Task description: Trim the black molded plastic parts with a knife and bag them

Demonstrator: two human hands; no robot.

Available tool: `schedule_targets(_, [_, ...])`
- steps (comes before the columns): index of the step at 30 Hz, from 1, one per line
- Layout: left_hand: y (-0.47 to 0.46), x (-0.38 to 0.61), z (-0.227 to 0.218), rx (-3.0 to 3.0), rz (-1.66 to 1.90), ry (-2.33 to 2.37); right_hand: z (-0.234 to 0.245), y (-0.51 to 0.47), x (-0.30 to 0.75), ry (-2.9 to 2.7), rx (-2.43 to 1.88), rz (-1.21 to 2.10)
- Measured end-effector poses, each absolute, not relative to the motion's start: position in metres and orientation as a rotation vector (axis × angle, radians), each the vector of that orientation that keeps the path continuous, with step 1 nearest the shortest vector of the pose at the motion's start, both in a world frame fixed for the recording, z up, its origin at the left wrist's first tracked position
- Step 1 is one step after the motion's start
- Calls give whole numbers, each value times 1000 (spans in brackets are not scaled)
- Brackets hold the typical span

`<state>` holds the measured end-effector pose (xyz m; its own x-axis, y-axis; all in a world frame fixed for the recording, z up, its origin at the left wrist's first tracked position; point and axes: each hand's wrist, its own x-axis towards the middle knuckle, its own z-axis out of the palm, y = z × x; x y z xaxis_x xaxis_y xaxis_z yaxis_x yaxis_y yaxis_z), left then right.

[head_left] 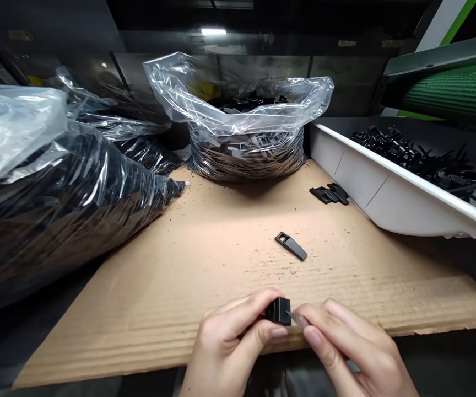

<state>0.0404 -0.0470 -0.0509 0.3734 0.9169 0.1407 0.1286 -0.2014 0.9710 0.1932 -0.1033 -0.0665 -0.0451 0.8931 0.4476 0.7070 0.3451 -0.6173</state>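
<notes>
My left hand pinches a small black plastic part between thumb and fingers, near the front edge of the cardboard sheet. My right hand is closed on a thin metal blade whose tip touches the part's right side. Another black part lies loose on the cardboard a little beyond my hands. A few more black parts lie beside the white tray.
A clear bag full of black parts stands open at the back centre. Large filled bags lie at the left. A white tray with several black parts sits at the right, under a green machine.
</notes>
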Motion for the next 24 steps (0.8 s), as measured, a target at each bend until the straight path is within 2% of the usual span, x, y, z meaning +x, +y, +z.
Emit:
schedule_targets(6, [-50, 33, -52, 1532, 854, 924, -68, -104, 203, -1749, -1493, 128])
schedule_targets(12, [-50, 39, -48, 1552, 906, 919, -58, -105, 194, -1590, -1467, 550])
schedule_targets(24, [-49, 40, -53, 1572, 971, 1000, -56, -105, 185, -1803, -1336, 630])
